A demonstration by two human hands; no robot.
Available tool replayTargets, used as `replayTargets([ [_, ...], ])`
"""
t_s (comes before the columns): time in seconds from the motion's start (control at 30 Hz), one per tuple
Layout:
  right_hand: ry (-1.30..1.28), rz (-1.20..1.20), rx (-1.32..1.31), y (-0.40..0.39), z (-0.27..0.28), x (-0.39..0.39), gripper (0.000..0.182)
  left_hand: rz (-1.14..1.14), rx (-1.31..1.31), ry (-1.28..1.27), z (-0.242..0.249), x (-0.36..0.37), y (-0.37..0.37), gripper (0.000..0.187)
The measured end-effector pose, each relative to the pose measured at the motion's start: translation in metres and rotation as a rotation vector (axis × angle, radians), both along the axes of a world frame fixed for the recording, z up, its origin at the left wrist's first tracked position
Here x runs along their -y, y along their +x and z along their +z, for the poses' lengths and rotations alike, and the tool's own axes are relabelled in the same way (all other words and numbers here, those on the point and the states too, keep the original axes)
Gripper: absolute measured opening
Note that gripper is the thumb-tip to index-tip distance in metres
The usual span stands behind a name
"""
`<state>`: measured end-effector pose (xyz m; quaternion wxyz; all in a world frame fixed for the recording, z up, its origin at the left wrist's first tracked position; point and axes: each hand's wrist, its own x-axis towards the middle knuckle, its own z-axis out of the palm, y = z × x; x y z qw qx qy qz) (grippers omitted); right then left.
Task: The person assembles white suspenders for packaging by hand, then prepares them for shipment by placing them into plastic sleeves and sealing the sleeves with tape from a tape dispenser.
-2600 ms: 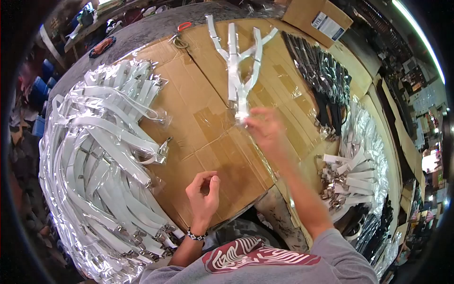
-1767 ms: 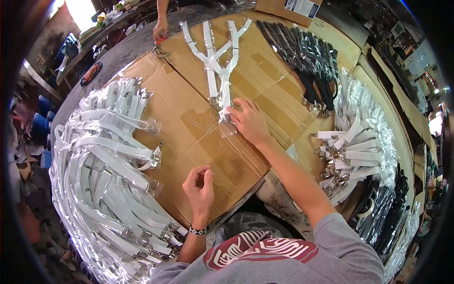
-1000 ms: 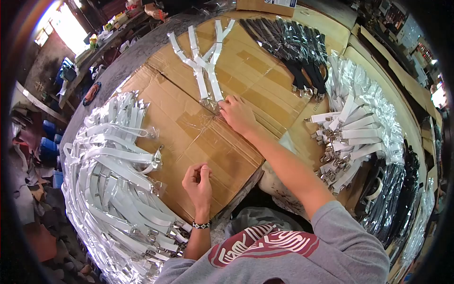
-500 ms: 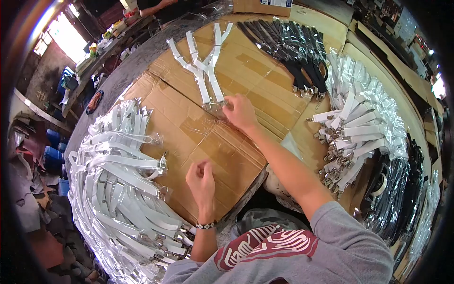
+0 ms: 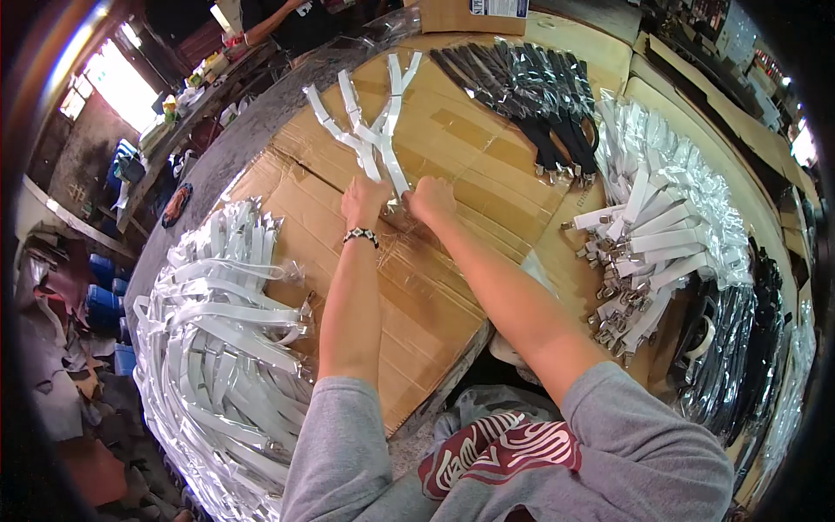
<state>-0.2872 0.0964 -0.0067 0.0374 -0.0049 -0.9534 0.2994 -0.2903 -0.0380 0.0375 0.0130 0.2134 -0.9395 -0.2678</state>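
Note:
Two pairs of white suspenders [image 5: 393, 161] lie spread on the cardboard, their straps fanning away from me in overlapping Y shapes. At their near end, my left hand [image 5: 365, 200] is closed on the left strap, hiding most of its tip. Just to its right, my right hand [image 5: 430, 200] pinches the near end of the other strap, with a bit of shiny metal clip and clear plastic between the hands. The fingertips of both hands are partly hidden from above.
Bagged white suspenders [image 5: 217, 339] form a large heap at left; another white pile [image 5: 665, 217] lies at right. Bagged black suspenders [image 5: 544, 96] sit at the far right of the cardboard [image 5: 409, 322]. A box [image 5: 461, 17] stands at the back, near another person's arm [image 5: 270, 24].
My left hand has moved forward from the near part of the cardboard to the left strap's end. My right hand has stayed by the right strap, shifting slightly.

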Motion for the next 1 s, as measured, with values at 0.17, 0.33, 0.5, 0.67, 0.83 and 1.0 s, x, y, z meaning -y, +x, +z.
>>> replayTargets([
  [0.17,-0.073,-0.053,0.095,-0.005,0.011,0.006,0.044,0.001,0.023,0.125,-0.011,0.0,-0.02,0.036],
  [0.33,-0.189,-0.062,0.27,-0.01,0.029,-0.003,0.034,0.015,-0.006,0.338,-0.033,0.01,-0.037,0.031],
  [0.5,-0.373,-0.019,0.492,-0.041,0.011,-0.01,0.038,0.078,0.095,0.774,-0.027,0.028,-0.034,0.023],
  [0.67,-0.174,0.001,0.298,-0.031,0.024,-0.007,0.037,0.065,0.196,0.664,-0.033,0.031,-0.039,0.023],
  [0.83,-0.437,0.038,0.329,-0.052,0.004,-0.004,0.03,0.02,0.263,0.905,-0.024,0.03,-0.036,0.013],
  [1.0,-1.047,-0.02,0.671,-0.056,-0.001,-0.015,0.017,-0.093,0.349,1.208,-0.05,0.054,-0.047,0.015],
])
